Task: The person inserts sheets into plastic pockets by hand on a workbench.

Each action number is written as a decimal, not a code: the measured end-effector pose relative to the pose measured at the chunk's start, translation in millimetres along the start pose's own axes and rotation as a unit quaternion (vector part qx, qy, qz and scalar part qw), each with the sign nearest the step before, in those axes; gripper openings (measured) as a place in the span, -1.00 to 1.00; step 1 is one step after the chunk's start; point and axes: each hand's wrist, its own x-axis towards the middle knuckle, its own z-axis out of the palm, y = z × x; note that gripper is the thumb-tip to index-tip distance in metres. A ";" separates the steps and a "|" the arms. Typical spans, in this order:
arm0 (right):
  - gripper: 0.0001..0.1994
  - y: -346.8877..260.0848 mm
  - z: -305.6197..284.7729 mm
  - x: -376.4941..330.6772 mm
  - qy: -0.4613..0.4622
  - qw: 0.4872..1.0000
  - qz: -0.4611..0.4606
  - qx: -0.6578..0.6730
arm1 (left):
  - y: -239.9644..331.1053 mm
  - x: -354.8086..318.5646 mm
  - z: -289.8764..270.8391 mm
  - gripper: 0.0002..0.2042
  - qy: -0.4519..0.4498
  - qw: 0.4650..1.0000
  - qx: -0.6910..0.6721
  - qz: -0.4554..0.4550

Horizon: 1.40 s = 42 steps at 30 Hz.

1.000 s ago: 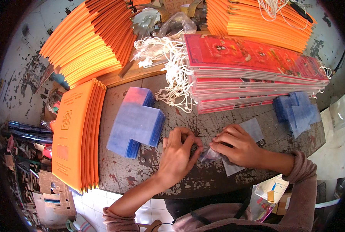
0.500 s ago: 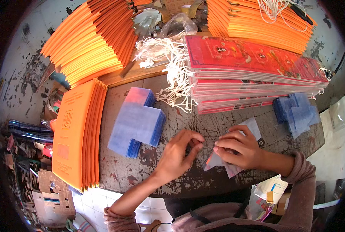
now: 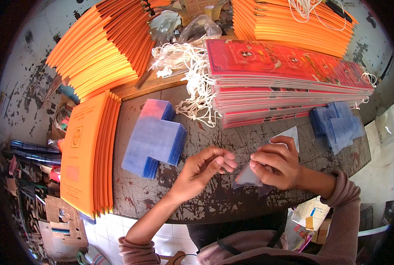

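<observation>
A clear plastic sheet [image 3: 248,176] lies at the front of the table under my right hand [image 3: 277,162]. The bent fingers of that hand hold it, and its pale far corner [image 3: 291,134] shows beyond the knuckles. Just to the left, my left hand [image 3: 206,170] hovers with its fingers loosely apart and nothing visible between them. Left of that hand rests a neat stack of blue-tinted, notched plastic pieces [image 3: 153,132]. A looser pile of similar blue pieces [image 3: 338,125] sits toward the right edge of the table.
Behind my hands stands a tall stack of red printed plastic strips [image 3: 289,64] with white strings [image 3: 201,84] hanging off its left end. Orange folders are stacked at left [image 3: 84,150], far left [image 3: 104,48] and far right [image 3: 294,31]. The worn dark tabletop [image 3: 197,207] curves in front of me.
My left hand's thumb and fingers have loosened from a near pinch and spread. My right hand has shifted slightly on the plastic sheet, and the sheet's near corners have moved.
</observation>
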 end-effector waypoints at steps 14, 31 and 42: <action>-0.84 -4.9 0.5 -4.9 -0.011 0.997 -0.066 -0.041 | -4.8 0.0 -0.6 -0.83 -0.013 0.999 -0.044 -0.022; -0.87 -2.9 3.6 -8.1 -0.054 0.997 -0.044 -0.028 | 8.4 -4.8 8.6 -0.86 0.067 0.998 0.006 0.011; -0.90 7.9 7.0 7.8 -0.141 0.969 0.085 0.186 | 9.6 -2.0 7.2 -0.86 0.005 0.989 0.075 0.124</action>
